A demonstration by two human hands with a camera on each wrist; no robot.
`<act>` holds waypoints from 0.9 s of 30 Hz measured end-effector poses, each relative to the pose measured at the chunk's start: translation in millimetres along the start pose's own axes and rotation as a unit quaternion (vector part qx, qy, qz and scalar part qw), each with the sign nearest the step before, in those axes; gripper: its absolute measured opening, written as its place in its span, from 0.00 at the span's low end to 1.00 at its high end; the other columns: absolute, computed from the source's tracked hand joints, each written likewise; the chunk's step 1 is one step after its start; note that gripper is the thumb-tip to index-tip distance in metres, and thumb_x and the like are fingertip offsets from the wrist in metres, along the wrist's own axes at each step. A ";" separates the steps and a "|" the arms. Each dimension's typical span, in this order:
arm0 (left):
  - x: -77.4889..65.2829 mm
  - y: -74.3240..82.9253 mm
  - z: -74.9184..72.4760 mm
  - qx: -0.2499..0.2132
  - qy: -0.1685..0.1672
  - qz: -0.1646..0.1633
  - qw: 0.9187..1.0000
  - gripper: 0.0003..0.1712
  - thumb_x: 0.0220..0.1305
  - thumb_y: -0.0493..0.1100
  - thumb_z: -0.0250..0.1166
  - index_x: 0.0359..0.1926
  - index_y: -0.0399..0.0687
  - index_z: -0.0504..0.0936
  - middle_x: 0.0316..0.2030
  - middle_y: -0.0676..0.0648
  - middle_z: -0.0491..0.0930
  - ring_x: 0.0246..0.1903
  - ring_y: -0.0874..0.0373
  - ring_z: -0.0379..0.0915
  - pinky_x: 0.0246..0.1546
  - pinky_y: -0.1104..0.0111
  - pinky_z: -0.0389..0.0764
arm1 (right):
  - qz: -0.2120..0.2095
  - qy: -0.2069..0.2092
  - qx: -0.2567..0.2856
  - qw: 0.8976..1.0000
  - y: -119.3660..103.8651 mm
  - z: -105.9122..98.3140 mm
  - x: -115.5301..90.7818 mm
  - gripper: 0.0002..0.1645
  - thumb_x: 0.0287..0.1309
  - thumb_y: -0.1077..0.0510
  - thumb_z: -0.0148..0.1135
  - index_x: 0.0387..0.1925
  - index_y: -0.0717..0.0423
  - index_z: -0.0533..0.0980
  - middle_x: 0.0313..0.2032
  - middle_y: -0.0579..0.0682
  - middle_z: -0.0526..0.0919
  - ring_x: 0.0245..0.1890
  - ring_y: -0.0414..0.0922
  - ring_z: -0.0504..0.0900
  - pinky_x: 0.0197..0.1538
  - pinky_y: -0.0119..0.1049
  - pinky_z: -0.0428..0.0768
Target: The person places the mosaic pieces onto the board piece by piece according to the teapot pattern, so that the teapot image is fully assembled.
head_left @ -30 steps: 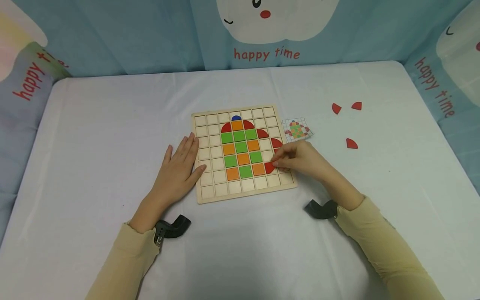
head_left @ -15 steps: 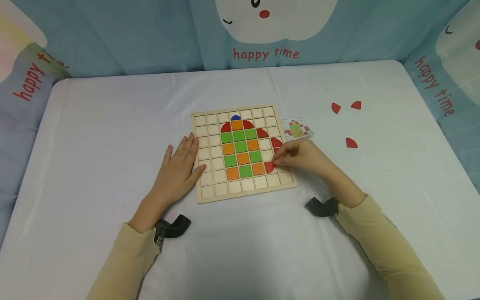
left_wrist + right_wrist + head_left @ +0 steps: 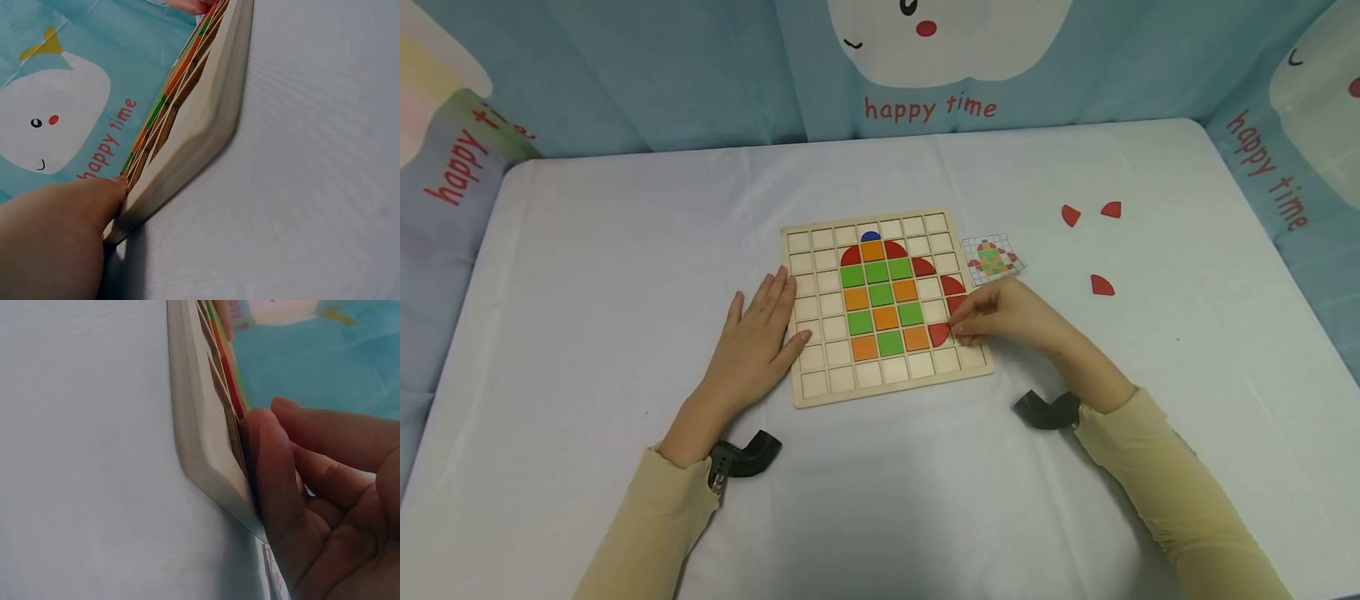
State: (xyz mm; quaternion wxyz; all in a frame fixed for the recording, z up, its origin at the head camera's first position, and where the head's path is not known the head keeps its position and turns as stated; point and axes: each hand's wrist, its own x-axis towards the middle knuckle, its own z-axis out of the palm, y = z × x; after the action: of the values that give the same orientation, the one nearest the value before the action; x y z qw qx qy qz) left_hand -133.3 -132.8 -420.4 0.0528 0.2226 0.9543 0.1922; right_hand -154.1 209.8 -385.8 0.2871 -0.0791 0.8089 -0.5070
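Note:
A wooden grid board (image 3: 895,385) bears green and orange square tiles, red quarter-circle tiles and a blue half-circle. My left hand (image 3: 748,350) lies along the board's left side with straight fingers; its thumb rests on the edge, as the left wrist view also shows. At the lower right cells, my right hand (image 3: 1003,315) has thumb and forefinger close together at the right corner of a red quarter-circle tile (image 3: 938,335), seemingly pinching it. That corner is hidden by the fingertips. In the right wrist view the thumb (image 3: 272,462) meets the board's surface.
A small pattern card (image 3: 992,257) lies right of the board. Farther right are three loose red quarter-circle tiles: one at upper left (image 3: 1071,216), one at upper right (image 3: 1111,210), one nearer (image 3: 1102,285). A blue printed curtain (image 3: 700,75) borders the white table (image 3: 625,217).
My right hand has shifted slightly to the right, so more of the red quarter-circle tile beside its fingertips shows. The left hand stays in place.

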 end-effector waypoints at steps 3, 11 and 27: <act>0.1 -0.5 0.0 -0.001 0.000 0.001 1.000 0.41 0.71 0.55 0.48 0.73 0.38 0.42 0.73 0.41 0.39 0.72 0.48 0.32 0.66 0.46 0.32 | 0.007 -0.012 -0.001 1.000 -1.4 0.4 -0.8 0.09 0.54 0.65 0.65 0.36 0.69 0.82 0.25 0.54 0.84 0.24 0.44 0.82 0.33 0.32 0.80; 1.0 -0.7 0.1 -0.003 -0.001 0.002 1.000 0.41 0.71 0.55 0.48 0.73 0.38 0.42 0.73 0.41 0.39 0.72 0.48 0.32 0.66 0.46 0.32 | 0.005 0.000 -0.009 1.000 0.9 -2.3 -1.1 0.09 0.55 0.66 0.64 0.36 0.70 0.82 0.25 0.55 0.85 0.24 0.44 0.82 0.34 0.32 0.80; 0.2 0.0 -0.4 -0.006 -0.001 0.000 1.000 0.41 0.71 0.54 0.48 0.73 0.37 0.43 0.73 0.40 0.39 0.72 0.48 0.33 0.66 0.46 0.32 | -0.008 0.010 0.054 0.998 5.7 -21.7 -4.5 0.11 0.56 0.66 0.64 0.38 0.74 0.80 0.28 0.55 0.84 0.25 0.45 0.81 0.35 0.34 0.81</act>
State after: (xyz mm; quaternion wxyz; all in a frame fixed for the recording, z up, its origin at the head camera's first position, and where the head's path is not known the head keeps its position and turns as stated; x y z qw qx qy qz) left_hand -133.6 -132.8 -420.0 0.0549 0.2224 0.9531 0.1979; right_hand -161.3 231.2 -382.1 0.2789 -0.0643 0.7824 -0.5531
